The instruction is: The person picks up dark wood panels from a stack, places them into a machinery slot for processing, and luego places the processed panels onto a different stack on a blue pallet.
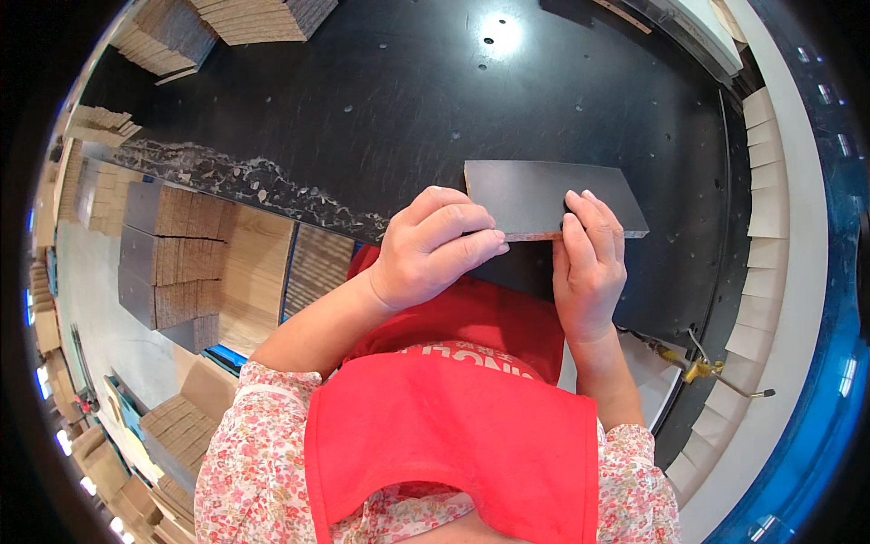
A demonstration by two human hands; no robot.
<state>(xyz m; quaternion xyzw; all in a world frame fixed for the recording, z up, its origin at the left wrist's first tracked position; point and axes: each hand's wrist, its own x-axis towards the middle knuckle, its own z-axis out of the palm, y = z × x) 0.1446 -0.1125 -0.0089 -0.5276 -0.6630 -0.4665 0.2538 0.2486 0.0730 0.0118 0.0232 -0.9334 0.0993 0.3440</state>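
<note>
A flat grey board [530,189], rectangular with a raw brown particleboard edge toward me, is held over the near part of the black work surface. Curled fingers of my left hand [426,243] grip its near left corner, the thumb lying along the near edge. My right hand [589,263] pinches the same edge farther right, fingertips resting on the grey face and thumb at the edge. The underside of the board is hidden, so I cannot tell whether it touches the surface.
The black worktop [381,118] has small holes and a strip of pale debris [263,181] along its left edge. Stacked boards [186,263] stand on a wooden shelf at left, with more stacks [263,18] at far left. A yellow-handled fitting [700,370] juts out at right.
</note>
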